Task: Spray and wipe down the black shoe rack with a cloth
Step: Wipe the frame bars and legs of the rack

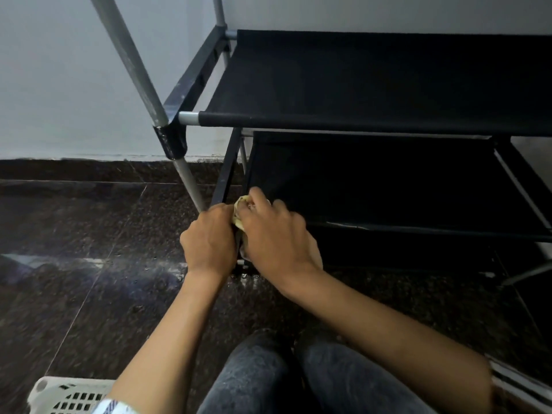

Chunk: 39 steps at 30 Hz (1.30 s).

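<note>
Both hands work a yellowish cloth (240, 211) at the black shoe rack (373, 82)'s lower-left corner, frame centre: left hand (209, 237) curled round the upright w/ cloth, right hand (273, 234) bunching it. Best done w/ firm strokes along the bar, turning to a clean side. At 7 o'clock, white slotted basket (64, 397), contents not visible.

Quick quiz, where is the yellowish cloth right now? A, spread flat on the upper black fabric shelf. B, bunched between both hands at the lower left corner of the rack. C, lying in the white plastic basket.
B: the yellowish cloth is bunched between the left hand and right hand, low on the black shoe rack.
</note>
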Tool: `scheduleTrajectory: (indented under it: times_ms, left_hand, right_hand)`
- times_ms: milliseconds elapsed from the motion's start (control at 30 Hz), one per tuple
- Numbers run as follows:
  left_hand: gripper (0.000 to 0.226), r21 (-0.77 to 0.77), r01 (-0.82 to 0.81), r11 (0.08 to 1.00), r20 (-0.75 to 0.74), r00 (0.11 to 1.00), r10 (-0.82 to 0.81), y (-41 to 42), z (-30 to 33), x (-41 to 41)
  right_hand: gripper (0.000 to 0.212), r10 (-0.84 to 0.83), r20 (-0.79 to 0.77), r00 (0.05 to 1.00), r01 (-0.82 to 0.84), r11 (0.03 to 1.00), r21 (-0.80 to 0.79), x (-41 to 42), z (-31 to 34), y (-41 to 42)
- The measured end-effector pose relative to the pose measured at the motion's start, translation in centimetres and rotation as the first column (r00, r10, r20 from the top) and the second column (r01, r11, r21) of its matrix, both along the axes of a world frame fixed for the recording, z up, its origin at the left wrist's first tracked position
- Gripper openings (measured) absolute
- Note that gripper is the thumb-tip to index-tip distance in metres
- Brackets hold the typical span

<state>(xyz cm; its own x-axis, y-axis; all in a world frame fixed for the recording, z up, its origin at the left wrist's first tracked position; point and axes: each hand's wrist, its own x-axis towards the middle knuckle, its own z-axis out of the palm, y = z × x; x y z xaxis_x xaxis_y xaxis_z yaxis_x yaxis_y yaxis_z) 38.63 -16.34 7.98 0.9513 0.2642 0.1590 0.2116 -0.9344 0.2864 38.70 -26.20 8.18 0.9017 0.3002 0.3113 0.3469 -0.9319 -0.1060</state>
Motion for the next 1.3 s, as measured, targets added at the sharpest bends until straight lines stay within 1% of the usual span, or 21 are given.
scheduleTrajectory:
  times_ms: [67, 133, 167, 233, 300, 333, 400, 467, 500, 567, 633, 667, 733, 800, 833, 900, 967, 1000, 1067, 1167, 1300]
  left_hand:
    - [0.023, 0.010, 0.018, 1.000, 0.021, 1.000, -0.018, -0.2, 0.1, -0.1]
    - [0.025, -0.018, 0.017, 1.000, 0.028, 0.999, -0.017, -0.4, 0.3, -0.1]
    - [0.025, -0.034, 0.009, 0.999, 0.026, 1.000, -0.008, -0.4, 0.3, 0.0]
    - [0.025, -0.053, -0.002, 0.999, 0.021, 1.000, 0.003, -0.4, 0.3, 0.0]
    - [0.024, -0.072, -0.002, 0.997, 0.022, 1.000, 0.004, -0.6, 0.4, -0.1]
    - [0.024, -0.083, -0.004, 0.997, 0.021, 1.000, 0.006, -0.6, 0.4, -0.1]
    - [0.025, -0.097, -0.013, 0.995, 0.016, 1.000, 0.014, -0.7, 0.5, -0.1]
    - [0.026, -0.107, -0.024, 0.994, 0.022, 0.999, 0.026, -0.8, 0.4, 0.0]
    - [0.026, -0.113, -0.030, 0.993, 0.027, 0.999, 0.033, -0.8, 0.4, 0.0]
    - [0.027, -0.123, -0.035, 0.992, 0.031, 0.999, 0.040, -0.9, 0.4, 0.0]
    - [0.025, -0.120, -0.032, 0.992, 0.028, 0.999, 0.036, -1.0, 0.4, 0.0]
    - [0.025, -0.115, -0.031, 0.993, 0.027, 0.999, 0.034, -1.0, 0.4, 0.0]
    - [0.025, -0.099, -0.029, 0.995, 0.034, 0.999, 0.032, -1.0, 0.4, 0.1]
    - [0.026, -0.075, -0.019, 0.997, 0.038, 0.999, 0.022, -1.1, 0.4, 0.0]
    - [0.027, -0.072, -0.015, 0.997, 0.037, 0.999, 0.018, -1.1, 0.4, 0.0]
    - [0.027, -0.084, -0.014, 0.996, 0.037, 0.999, 0.018, -1.0, 0.4, 0.0]
    - [0.026, -0.088, -0.014, 0.996, 0.038, 0.999, 0.017, -0.9, 0.4, -0.1]
    - [0.026, -0.085, -0.014, 0.996, 0.036, 0.999, 0.017, -0.9, 0.4, -0.1]
    - [0.025, -0.085, -0.022, 0.996, 0.029, 0.999, 0.024, -0.9, 0.3, -0.1]
    - [0.025, -0.092, -0.025, 0.995, 0.030, 0.999, 0.028, -1.0, 0.4, -0.1]
    - [0.023, -0.108, -0.025, 0.994, 0.024, 0.999, 0.027, -0.8, 0.2, 0.0]
  right_hand:
    - [0.031, -0.031, -0.012, 0.999, 0.031, 0.999, -0.035, -0.5, 0.1, -1.4]
    - [0.029, -0.097, -0.062, 0.993, 0.098, 0.995, 0.001, -0.9, 0.3, -4.1]
    - [0.027, -0.159, -0.121, 0.980, 0.163, 0.986, 0.022, -0.9, 0.2, -5.9]
    - [0.027, -0.328, -0.240, 0.914, 0.355, 0.932, 0.078, -1.2, 0.1, -9.9]
    - [0.031, -0.466, -0.250, 0.849, 0.501, 0.860, 0.098, -1.7, 0.3, -12.5]
    - [0.032, -0.487, -0.230, 0.843, 0.517, 0.851, 0.093, -1.8, 0.3, -12.7]
    - [0.033, -0.455, -0.253, 0.854, 0.494, 0.862, 0.115, -1.5, 0.7, -11.6]
    - [0.036, -0.382, -0.290, 0.877, 0.433, 0.891, 0.135, -0.8, 1.2, -9.8]
    - [0.035, -0.341, -0.293, 0.893, 0.393, 0.909, 0.140, -0.6, 1.3, -8.8]
    - [0.027, -0.250, -0.289, 0.924, 0.299, 0.944, 0.139, -0.3, 1.2, -6.8]
    - [0.025, -0.136, -0.287, 0.948, 0.196, 0.961, 0.194, -0.3, 0.9, -5.0]
    - [0.027, -0.063, -0.281, 0.958, 0.136, 0.960, 0.246, -0.3, 1.0, -4.1]
    - [0.026, 0.100, -0.214, 0.972, -0.024, 0.944, 0.330, -0.2, 1.1, -2.9]
    - [0.023, 0.212, -0.159, 0.964, -0.150, 0.931, 0.333, -0.5, 0.8, -2.6]
    - [0.022, 0.210, -0.153, 0.966, -0.154, 0.937, 0.314, -0.7, 0.4, -3.0]
    - [0.025, 0.102, -0.139, 0.985, -0.060, 0.958, 0.279, -1.2, -0.8, -4.9]
    - [0.032, -0.063, -0.164, 0.984, 0.107, 0.955, 0.276, -1.9, -1.7, -7.5]
    - [0.033, -0.148, -0.202, 0.968, 0.200, 0.943, 0.265, -2.0, -1.8, -8.9]
    - [0.039, -0.260, -0.289, 0.921, 0.337, 0.905, 0.259, -2.0, -1.9, -11.4]
    - [0.051, -0.339, -0.283, 0.897, 0.418, 0.858, 0.299, -2.1, -1.6, -13.3]
    - [0.036, -0.336, -0.250, 0.908, 0.409, 0.841, 0.355, -1.3, -2.0, -12.2]
